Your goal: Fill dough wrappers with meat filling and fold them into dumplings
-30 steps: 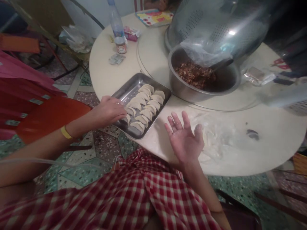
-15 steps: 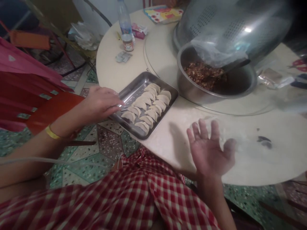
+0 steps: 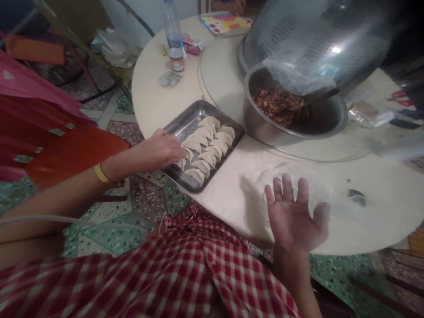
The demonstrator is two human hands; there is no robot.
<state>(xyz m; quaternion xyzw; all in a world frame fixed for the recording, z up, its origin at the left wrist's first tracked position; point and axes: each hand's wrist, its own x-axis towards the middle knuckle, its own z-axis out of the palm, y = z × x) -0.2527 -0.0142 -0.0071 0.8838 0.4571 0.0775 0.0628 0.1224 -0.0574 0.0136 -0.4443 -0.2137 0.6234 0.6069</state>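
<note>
My left hand, with a yellow band at the wrist, reaches over the left rim of a metal tray. Its fingers are drawn together on a dumpling near the close end of the left row and partly hide it. Several pale, half-moon dumplings lie in two rows on the tray. My right hand is held palm up above the floured near part of the round table. Its fingers are spread and it holds nothing.
Behind the tray stands a metal pot of dark chopped filling with a spoon handle and plastic bag. A large perforated metal vessel leans behind it. A bottle, jar and pink packet stand at back left; an orange-red chair is left.
My left hand has moved right, from the tray's left rim onto the dumplings, and its fingers have come down. My right hand has shifted slightly right and down, still spread.
</note>
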